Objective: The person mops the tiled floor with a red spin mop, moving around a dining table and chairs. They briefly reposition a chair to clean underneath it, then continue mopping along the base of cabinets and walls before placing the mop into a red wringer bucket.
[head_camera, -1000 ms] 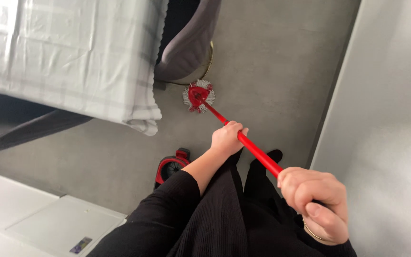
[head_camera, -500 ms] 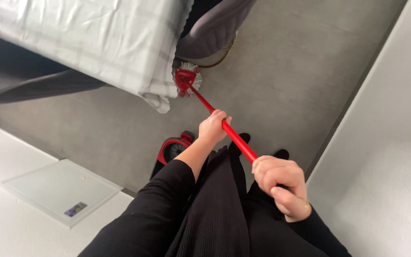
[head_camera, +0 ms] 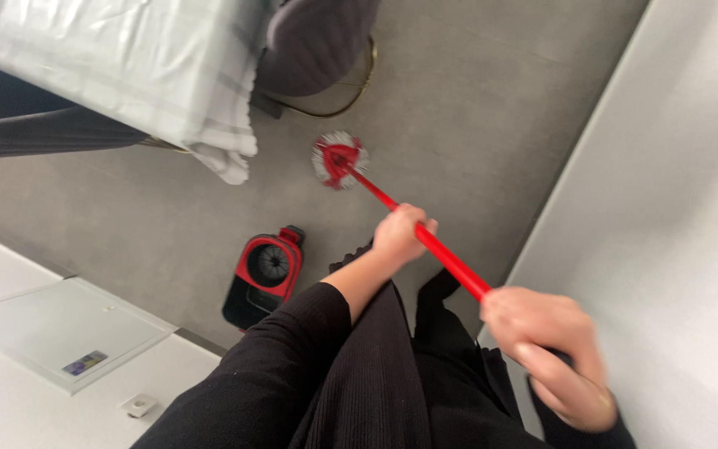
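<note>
I see my left hand (head_camera: 400,235) wrapped around the mop handle (head_camera: 425,241) partway down, and my right hand (head_camera: 552,353) (blurred) closed on its upper end, so each grip is pressed tight on the red shaft. The mop head (head_camera: 338,160) lies flat on the grey floor (head_camera: 467,108), apart from the chair base (head_camera: 351,91) and near the hanging corner of the tablecloth (head_camera: 226,158). Open floor runs right of the head up to the wall (head_camera: 675,208). The red bucket (head_camera: 266,270) stands left of my legs, near the white worktop edge (head_camera: 85,333).
</note>
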